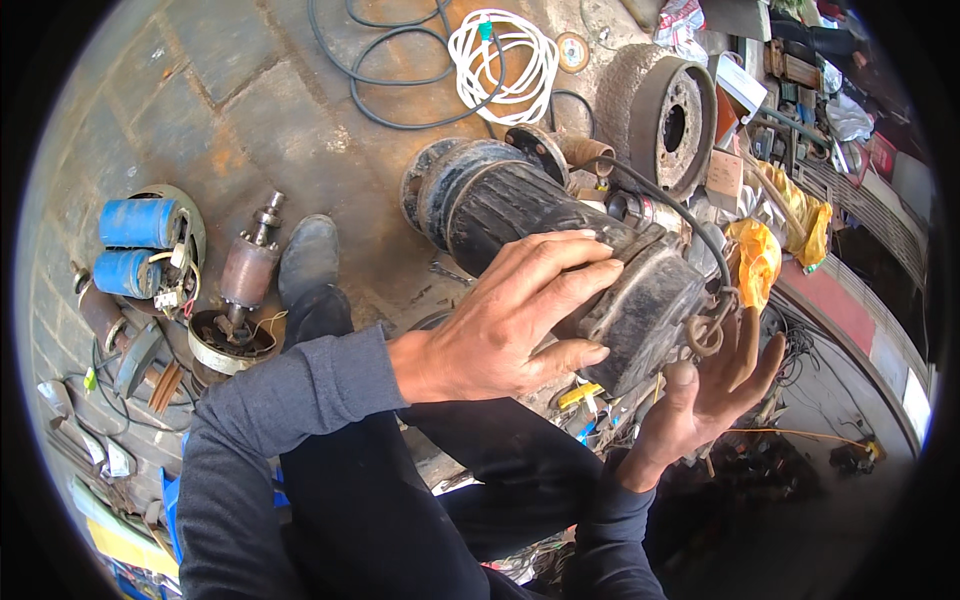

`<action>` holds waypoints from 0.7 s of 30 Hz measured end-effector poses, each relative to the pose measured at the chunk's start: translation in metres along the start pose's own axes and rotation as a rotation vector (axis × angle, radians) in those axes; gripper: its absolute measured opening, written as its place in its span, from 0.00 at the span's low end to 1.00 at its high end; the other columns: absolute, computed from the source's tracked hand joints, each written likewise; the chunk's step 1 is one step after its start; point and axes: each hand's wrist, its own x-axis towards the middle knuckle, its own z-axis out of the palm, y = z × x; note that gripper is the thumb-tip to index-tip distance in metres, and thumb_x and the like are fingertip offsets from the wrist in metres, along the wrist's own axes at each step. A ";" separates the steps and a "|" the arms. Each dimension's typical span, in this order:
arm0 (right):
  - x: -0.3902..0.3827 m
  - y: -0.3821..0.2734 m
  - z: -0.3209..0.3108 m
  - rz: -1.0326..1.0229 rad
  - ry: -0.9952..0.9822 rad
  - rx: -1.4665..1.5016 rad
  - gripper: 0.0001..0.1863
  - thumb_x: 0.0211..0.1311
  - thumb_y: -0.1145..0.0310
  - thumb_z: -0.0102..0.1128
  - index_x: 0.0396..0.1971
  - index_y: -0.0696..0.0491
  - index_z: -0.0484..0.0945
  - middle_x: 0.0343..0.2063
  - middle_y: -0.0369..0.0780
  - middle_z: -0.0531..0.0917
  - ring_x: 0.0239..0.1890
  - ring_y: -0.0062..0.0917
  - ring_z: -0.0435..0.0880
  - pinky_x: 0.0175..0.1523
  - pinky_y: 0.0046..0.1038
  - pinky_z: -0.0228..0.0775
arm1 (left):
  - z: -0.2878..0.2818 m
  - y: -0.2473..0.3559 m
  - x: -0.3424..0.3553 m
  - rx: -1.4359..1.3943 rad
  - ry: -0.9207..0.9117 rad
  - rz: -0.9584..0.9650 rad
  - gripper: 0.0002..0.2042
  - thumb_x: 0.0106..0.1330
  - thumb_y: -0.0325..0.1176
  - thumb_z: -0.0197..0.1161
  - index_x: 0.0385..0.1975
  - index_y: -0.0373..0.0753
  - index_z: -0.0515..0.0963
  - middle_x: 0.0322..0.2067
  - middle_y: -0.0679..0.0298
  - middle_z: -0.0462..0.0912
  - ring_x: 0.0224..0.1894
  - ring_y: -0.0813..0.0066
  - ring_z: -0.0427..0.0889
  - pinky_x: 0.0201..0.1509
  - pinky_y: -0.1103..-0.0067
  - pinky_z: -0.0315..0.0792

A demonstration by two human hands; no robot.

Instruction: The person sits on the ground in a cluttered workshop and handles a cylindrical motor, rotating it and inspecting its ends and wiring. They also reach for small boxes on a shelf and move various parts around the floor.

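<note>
A large black, dirty cylindrical motor or pump body lies across the middle, its flanged end toward the far left. My left hand rests on its top, fingers stretched out and palm down. At the near right end is a black end cap with a rusty lifting ring and a black cable rising from it. My right hand is open beside the ring, fingers apart and holding nothing. Whether its fingertips touch the ring or cap I cannot tell.
A rotor, a pair of blue cylinders with wires and other motor parts lie at left. A coiled white cable and a wheel rim lie beyond. Yellow bags and clutter fill the right.
</note>
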 end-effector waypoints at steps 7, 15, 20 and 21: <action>0.017 -0.008 0.006 -0.019 -0.176 -0.125 0.48 0.54 0.47 0.79 0.69 0.58 0.68 0.73 0.49 0.62 0.71 0.40 0.69 0.72 0.40 0.67 | -0.002 0.001 0.001 0.015 -0.009 0.000 0.33 0.62 0.41 0.75 0.63 0.31 0.74 0.61 0.50 0.75 0.64 0.51 0.74 0.67 0.61 0.69; 0.038 -0.007 0.005 -0.144 -0.330 -0.313 0.43 0.54 0.45 0.77 0.64 0.55 0.75 0.63 0.49 0.76 0.66 0.43 0.73 0.71 0.43 0.64 | -0.001 0.002 0.000 -0.004 0.011 0.004 0.34 0.59 0.38 0.75 0.64 0.31 0.72 0.59 0.50 0.74 0.62 0.50 0.73 0.67 0.60 0.67; 0.037 -0.006 0.006 -0.098 -0.322 -0.264 0.40 0.54 0.47 0.78 0.62 0.56 0.76 0.63 0.49 0.76 0.65 0.42 0.74 0.70 0.41 0.64 | -0.002 0.002 -0.001 -0.042 -0.029 -0.056 0.36 0.62 0.41 0.76 0.66 0.30 0.70 0.64 0.49 0.73 0.67 0.49 0.72 0.71 0.61 0.66; 0.038 -0.007 0.005 -0.083 -0.322 -0.264 0.40 0.54 0.48 0.79 0.61 0.57 0.76 0.63 0.49 0.75 0.65 0.41 0.74 0.70 0.41 0.64 | -0.002 0.003 -0.001 -0.043 -0.031 -0.062 0.36 0.61 0.40 0.76 0.66 0.30 0.71 0.64 0.49 0.73 0.67 0.49 0.72 0.71 0.61 0.66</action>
